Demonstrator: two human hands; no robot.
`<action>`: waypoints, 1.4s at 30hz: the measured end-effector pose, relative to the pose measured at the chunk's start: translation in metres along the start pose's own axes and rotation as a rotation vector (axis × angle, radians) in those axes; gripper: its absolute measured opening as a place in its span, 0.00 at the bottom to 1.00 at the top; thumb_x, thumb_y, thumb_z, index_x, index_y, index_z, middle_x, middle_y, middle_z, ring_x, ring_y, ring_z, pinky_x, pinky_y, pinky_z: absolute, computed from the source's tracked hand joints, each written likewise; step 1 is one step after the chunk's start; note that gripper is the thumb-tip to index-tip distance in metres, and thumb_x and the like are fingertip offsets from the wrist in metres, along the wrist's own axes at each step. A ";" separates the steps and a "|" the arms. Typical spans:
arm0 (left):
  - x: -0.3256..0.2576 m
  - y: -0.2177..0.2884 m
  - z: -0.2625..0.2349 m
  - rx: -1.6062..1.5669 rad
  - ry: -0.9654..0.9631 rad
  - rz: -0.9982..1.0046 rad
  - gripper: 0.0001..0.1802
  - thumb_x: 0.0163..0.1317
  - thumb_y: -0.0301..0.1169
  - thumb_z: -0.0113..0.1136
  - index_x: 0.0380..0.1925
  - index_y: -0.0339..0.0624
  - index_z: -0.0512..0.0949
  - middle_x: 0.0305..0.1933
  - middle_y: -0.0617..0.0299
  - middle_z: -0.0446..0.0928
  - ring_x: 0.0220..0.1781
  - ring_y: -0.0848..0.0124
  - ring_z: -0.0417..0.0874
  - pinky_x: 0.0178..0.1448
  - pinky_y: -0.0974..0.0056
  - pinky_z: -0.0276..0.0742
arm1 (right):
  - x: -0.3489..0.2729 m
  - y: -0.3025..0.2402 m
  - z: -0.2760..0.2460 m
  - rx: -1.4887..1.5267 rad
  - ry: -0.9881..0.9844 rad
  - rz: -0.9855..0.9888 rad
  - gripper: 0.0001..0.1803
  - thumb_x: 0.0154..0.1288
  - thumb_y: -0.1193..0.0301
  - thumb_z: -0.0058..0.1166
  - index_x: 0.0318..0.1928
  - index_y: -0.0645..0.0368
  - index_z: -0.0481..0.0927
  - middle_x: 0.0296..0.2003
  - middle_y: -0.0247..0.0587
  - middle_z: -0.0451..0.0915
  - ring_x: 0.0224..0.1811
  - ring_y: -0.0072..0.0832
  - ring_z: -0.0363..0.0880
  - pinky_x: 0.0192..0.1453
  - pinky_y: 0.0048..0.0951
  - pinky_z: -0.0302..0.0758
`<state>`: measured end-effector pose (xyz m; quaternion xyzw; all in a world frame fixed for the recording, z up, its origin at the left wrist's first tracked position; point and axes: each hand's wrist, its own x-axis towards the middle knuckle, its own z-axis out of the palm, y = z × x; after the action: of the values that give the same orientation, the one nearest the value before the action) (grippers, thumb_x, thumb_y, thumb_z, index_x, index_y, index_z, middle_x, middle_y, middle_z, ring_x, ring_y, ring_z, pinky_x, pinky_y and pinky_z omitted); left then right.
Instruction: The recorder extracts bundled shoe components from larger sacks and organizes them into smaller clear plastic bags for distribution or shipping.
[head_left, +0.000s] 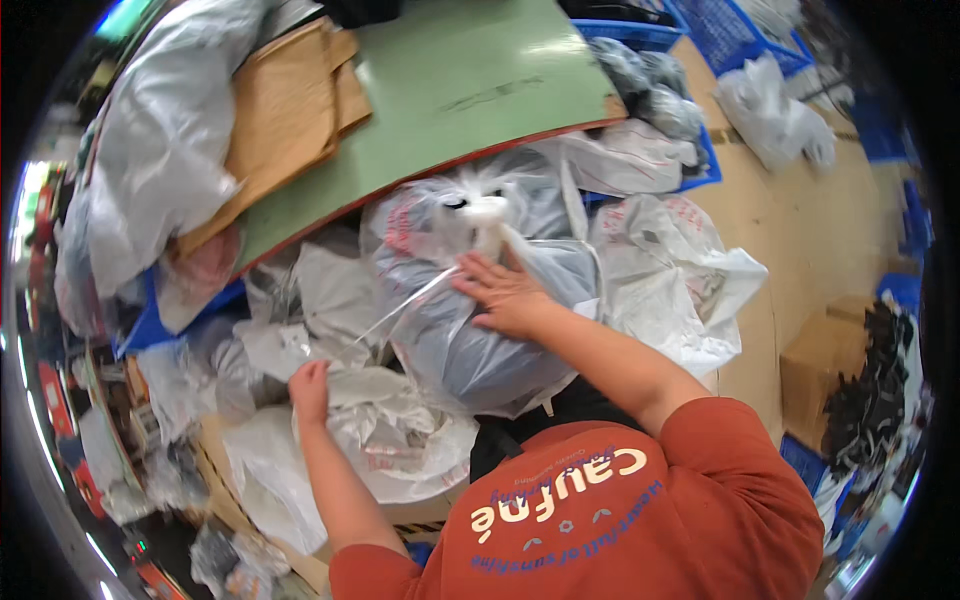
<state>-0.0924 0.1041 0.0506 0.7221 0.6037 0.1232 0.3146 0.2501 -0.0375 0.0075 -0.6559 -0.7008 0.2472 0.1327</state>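
Note:
A large clear plastic bag [480, 345] stuffed with dark grey-blue contents stands in front of me against the table edge. Its top is gathered into a white bunched neck [487, 212]. My right hand [512, 300] rests on the bag just below this neck, fingers spread and thumb raised. From near the neck a thin whitish plastic strip [412, 300] runs taut down to the left. My left hand [310, 390] is closed in a fist at its lower end, over crumpled white bags [385, 425]. What the bag holds cannot be made out clearly.
A green tabletop [450, 80] with a red edge lies beyond the bag, bearing brown paper [285, 100] and a white sack [165, 150]. On the right are another white bag [670, 270], blue crates [715, 30], a tied white bag [775, 110] and a cardboard box [825, 365].

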 end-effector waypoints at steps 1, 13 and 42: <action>-0.004 -0.027 0.010 0.105 -0.066 -0.073 0.13 0.52 0.33 0.55 0.27 0.30 0.78 0.26 0.54 0.79 0.27 0.70 0.76 0.35 0.67 0.70 | -0.001 -0.003 0.003 -0.059 -0.028 -0.020 0.35 0.53 0.54 0.51 0.61 0.44 0.58 0.66 0.41 0.44 0.69 0.32 0.39 0.67 0.50 0.34; -0.086 0.028 -0.009 -1.079 -0.278 -0.462 0.11 0.58 0.33 0.51 0.23 0.37 0.74 0.12 0.68 0.61 0.12 0.78 0.58 0.20 0.69 0.58 | 0.071 -0.147 0.000 0.080 -0.148 -0.455 0.13 0.55 0.67 0.49 0.43 0.52 0.72 0.40 0.41 0.75 0.47 0.37 0.72 0.50 0.40 0.65; -0.103 -0.078 0.164 -0.749 -0.273 -0.766 0.07 0.55 0.29 0.53 0.33 0.38 0.73 0.31 0.61 0.75 0.32 0.69 0.76 0.39 0.64 0.73 | 0.075 -0.097 0.169 0.305 -0.588 0.188 0.05 0.45 0.73 0.53 0.24 0.61 0.76 0.23 0.48 0.77 0.28 0.38 0.78 0.32 0.33 0.73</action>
<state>-0.0880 -0.0385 -0.1026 0.2989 0.6918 0.1115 0.6478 0.0733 0.0057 -0.0948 -0.5911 -0.6004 0.5386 -0.0018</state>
